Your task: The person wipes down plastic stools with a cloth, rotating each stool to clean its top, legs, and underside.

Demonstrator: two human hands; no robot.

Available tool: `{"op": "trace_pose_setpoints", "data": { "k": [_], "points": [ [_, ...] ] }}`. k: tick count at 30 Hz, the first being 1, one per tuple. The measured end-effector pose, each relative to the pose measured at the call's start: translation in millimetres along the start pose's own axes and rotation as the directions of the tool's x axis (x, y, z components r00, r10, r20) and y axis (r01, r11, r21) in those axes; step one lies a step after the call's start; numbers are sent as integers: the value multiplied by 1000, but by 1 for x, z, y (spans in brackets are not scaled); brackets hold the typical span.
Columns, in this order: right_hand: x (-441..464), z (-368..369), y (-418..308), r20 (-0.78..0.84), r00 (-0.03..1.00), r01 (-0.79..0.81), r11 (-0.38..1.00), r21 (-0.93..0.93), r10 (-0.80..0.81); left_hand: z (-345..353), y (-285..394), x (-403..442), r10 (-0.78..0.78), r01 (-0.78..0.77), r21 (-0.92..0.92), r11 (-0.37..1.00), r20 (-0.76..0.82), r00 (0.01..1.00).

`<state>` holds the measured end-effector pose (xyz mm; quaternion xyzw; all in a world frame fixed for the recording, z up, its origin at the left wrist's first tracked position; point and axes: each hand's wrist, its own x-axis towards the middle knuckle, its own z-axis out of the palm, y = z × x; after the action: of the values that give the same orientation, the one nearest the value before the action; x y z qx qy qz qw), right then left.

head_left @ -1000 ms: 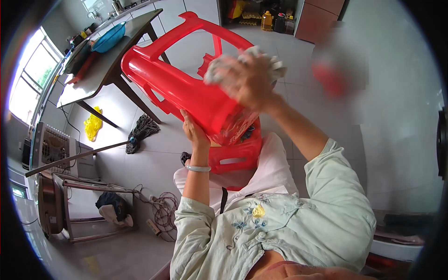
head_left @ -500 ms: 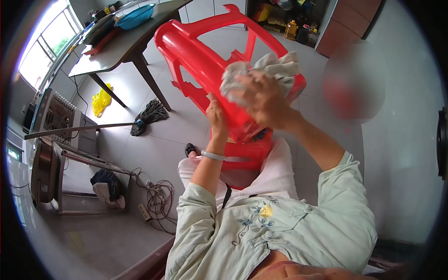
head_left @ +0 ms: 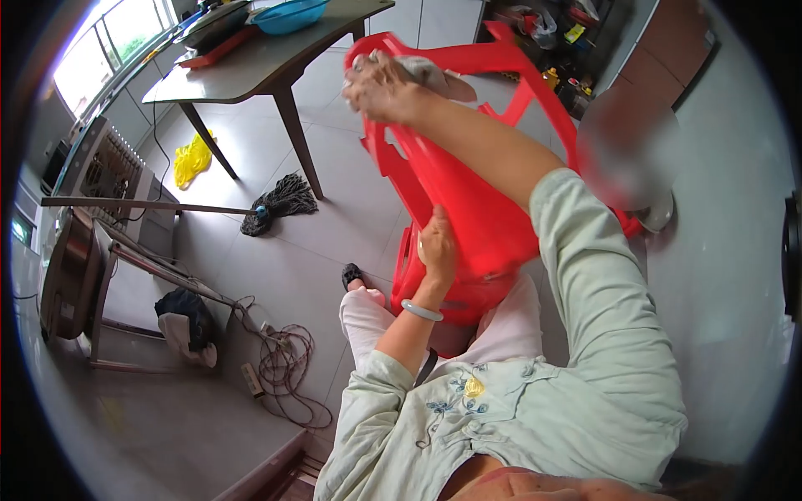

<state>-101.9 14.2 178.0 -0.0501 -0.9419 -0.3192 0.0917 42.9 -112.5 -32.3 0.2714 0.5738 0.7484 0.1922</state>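
Observation:
A red plastic stool (head_left: 480, 196) lies tilted in front of my body, its legs pointing away from me. My left hand (head_left: 438, 250) grips its near left edge, thumb on top. Up at the far left leg, my right hand (head_left: 384, 93) is closed around a pale grey cloth (head_left: 424, 73) and presses it against the plastic. Part of the cloth is hidden behind the fingers. More red plastic (head_left: 472, 305) shows below the stool, between my knees; I cannot tell whether it is a separate piece.
A dark-legged table (head_left: 251, 83) with a blue basin (head_left: 291, 15) stands at the back left. On the floor are a mop (head_left: 288, 199), a yellow plastic bag (head_left: 194, 160) and a coiled cable (head_left: 288, 359). A wall (head_left: 727, 250) rises on the right.
My right hand has swept the cloth forward and left to the far end of the stool. My left hand still holds the edge. The view has shifted a little.

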Motion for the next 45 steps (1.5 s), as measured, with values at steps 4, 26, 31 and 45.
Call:
{"op": "trace_pose_setpoints", "data": {
  "k": [4, 26, 31, 45],
  "points": [
    [31, 8, 22, 23, 952, -306, 951, 43, 305, -3, -2, 3, 103, -103, -10, 995, -24, 994],
    [-158, -8, -4, -246, 963, -5, 922, 387, 108, 12, 22, 33, -36, 29, 107, 994, 61, 997],
    [-92, 31, 27, -145, 978, -75, 904, 421, 148, 13, 20, 33, -81, 80, 29, 996, 51, 995],
    [-303, -62, -53, -365, 914, 4, 893, 450, 180, 12, 15, 12, 150, -93, -252, 963, 216, 965]
  ]
}}
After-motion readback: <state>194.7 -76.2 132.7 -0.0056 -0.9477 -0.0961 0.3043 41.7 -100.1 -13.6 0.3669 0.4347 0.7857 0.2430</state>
